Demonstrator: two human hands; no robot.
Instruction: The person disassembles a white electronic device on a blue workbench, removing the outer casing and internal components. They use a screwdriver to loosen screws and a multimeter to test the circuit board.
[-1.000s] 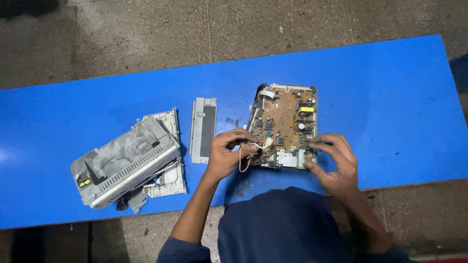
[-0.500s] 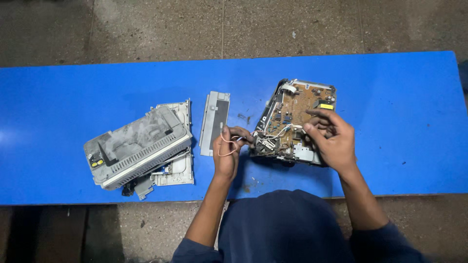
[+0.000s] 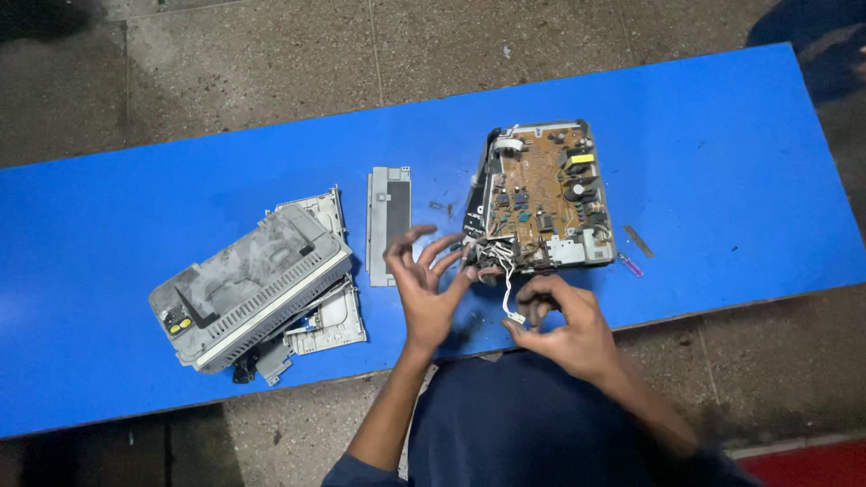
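A brown circuit board in a metal frame (image 3: 541, 194) lies on the blue table (image 3: 108, 225), with a bundle of wires (image 3: 492, 257) at its near left corner. My right hand (image 3: 559, 325) pinches a white wire with a small connector (image 3: 512, 311) that leads from that bundle. My left hand (image 3: 426, 284) hovers just left of the wires, fingers spread, holding nothing.
A dusty grey device cover (image 3: 248, 284) rests on broken white panels at the left. A narrow grey panel (image 3: 388, 221) lies between it and the board. A metal strip (image 3: 637, 240) and a small purple tool (image 3: 631, 264) lie right of the board. Concrete floor surrounds the table.
My right hand came off the board and moved down to the near edge, pulling a white wire. My left hand opened its fingers. The camera view shifted.
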